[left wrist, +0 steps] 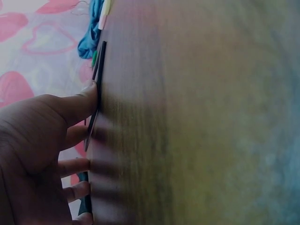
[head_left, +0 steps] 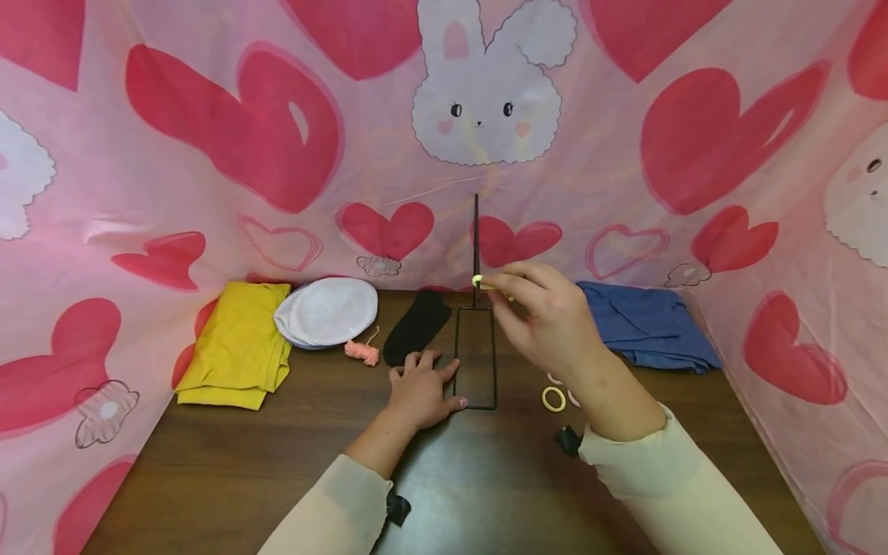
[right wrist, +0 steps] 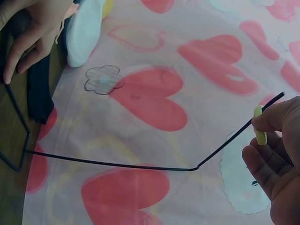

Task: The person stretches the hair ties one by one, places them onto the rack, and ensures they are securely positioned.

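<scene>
A black wire stand [head_left: 496, 362] has a flat rectangular base on the table and an upright rod with a bent upper arm. My right hand [head_left: 551, 316] pinches a yellow ring [right wrist: 260, 133] between thumb and forefinger at that bent arm [right wrist: 225, 145]. In the right wrist view the rod's tip shows just beyond the ring. My left hand [head_left: 422, 391] lies spread at the left side of the base, its thumb touching the near corner. Beside the left fingertips lies a black sock [head_left: 416, 327]. Below my right hand rest another yellow ring [head_left: 553, 399] and pink rings [head_left: 573, 398], partly hidden.
Folded yellow cloth [head_left: 236, 347], a round white fabric item [head_left: 336, 312] and a small bundle of pink yarn [head_left: 362, 352] lie on the left of the wooden table [head_left: 312, 462]. Folded blue cloth [head_left: 652, 324] is at the back right. A pink heart-print sheet [head_left: 388, 177] surrounds the table.
</scene>
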`<state>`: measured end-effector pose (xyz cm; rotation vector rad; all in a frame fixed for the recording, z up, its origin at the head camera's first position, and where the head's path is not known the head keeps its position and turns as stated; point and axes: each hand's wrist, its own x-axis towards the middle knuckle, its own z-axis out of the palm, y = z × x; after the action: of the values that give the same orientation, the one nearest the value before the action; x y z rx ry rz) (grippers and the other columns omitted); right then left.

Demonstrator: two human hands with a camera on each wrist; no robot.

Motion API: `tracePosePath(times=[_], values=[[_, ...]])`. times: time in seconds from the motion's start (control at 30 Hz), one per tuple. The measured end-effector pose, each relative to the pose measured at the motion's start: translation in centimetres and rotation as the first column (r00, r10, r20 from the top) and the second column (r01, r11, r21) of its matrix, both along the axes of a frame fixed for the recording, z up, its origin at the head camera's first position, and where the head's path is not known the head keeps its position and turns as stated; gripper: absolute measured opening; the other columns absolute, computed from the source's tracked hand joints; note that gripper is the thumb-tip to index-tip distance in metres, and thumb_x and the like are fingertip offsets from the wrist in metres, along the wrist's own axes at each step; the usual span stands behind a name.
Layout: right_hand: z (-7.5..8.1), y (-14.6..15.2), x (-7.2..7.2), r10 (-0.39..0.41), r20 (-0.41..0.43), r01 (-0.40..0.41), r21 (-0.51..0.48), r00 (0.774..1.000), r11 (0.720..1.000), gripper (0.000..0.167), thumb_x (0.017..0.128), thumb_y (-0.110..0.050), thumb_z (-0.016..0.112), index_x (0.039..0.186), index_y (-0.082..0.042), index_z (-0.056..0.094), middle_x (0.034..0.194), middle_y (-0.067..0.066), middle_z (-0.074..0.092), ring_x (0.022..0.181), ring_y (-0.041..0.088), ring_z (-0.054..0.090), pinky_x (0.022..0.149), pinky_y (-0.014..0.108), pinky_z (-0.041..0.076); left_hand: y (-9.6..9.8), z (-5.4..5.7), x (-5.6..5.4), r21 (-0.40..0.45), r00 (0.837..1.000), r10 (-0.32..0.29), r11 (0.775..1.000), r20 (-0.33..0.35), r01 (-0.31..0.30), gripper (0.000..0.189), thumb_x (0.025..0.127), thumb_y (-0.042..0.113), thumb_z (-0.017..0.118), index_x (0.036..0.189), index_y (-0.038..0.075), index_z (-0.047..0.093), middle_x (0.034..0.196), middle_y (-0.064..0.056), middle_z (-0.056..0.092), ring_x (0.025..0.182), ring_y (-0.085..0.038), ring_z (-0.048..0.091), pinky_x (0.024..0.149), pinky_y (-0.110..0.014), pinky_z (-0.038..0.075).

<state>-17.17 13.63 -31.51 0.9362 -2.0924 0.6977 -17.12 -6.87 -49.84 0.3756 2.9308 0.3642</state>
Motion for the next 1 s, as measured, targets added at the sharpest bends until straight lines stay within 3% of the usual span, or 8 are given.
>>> tracePosePath(times=[0.2,0.57,1.0], values=[[-0.5,-0.1,-1.5,-0.008,0.018,0.008,-0.028,1.0,1.0,0.023,0.088,-0.005,0.077,0.111,-0.008,0.081,0.104,0.009,0.072,0.092,0.024,0.068,0.074,0.04,0.059,0.1,-0.1,-0.1,-0.005,1.0,0.002,1.0,0.011,-0.002,0.076,0.087,0.068,0.071,0.154,0.036,0.053,0.161,-0.008,0.038,0.144,-0.04,0.032,0.1,-0.067,0.032],[-1.0,-0.8,-4.6,-0.051,0.004,0.052,-0.055,0.999,0.997,0.029,0.088,-0.004,0.077,0.117,-0.005,0.078,0.106,0.014,0.071,0.091,0.026,0.069,0.078,0.042,0.06,0.0,0.2,0.0,0.008,1.0,0.004,1.0,0.016,-0.004,0.075,0.088,0.066,0.072,0.153,0.035,0.053,0.162,-0.008,0.038,0.144,-0.04,0.031,0.1,-0.067,0.032],[-1.6,-1.3,-8.1,-0.08,0.047,0.085,-0.135,0.996,0.987,0.029,0.087,-0.001,0.073,0.116,-0.003,0.077,0.109,0.015,0.071,0.088,0.026,0.07,0.078,0.041,0.06,0.1,0.2,0.0,0.001,1.0,-0.003,1.0,0.014,0.003,0.075,0.088,0.067,0.071,0.154,0.036,0.053,0.162,-0.008,0.037,0.144,-0.04,0.031,0.1,-0.067,0.032]])
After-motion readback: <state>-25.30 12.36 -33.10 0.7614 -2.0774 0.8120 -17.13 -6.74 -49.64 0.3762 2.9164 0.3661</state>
